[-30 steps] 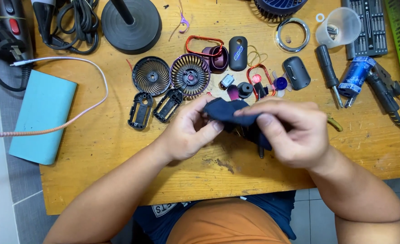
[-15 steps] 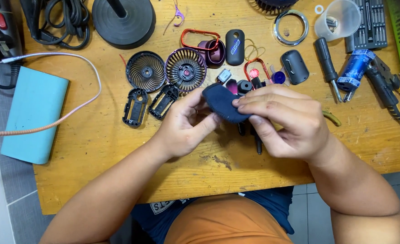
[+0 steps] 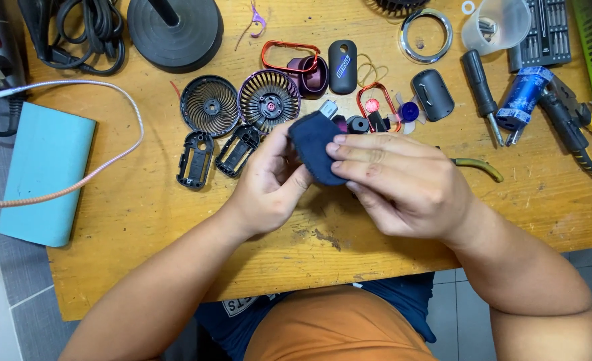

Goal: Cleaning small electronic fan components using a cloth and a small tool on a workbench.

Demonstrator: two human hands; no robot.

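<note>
Here, at the centre of the frame, a dark blue oval shell [image 3: 314, 146] sits pinched between both hands: the left hand [image 3: 269, 184] cups it from below with curled fingers, the right hand [image 3: 403, 184] lays flat fingers over its edge. A steady two-sided grip with light, even pressure seems best for so small a casing. At the upper right, a clear plastic cup [image 3: 500, 23] lies tipped on the wooden table [image 3: 142, 220]; its contents are too small to tell.

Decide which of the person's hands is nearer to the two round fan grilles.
Left. The left hand lies just below the fan grilles; the right hand is farther right.
</note>
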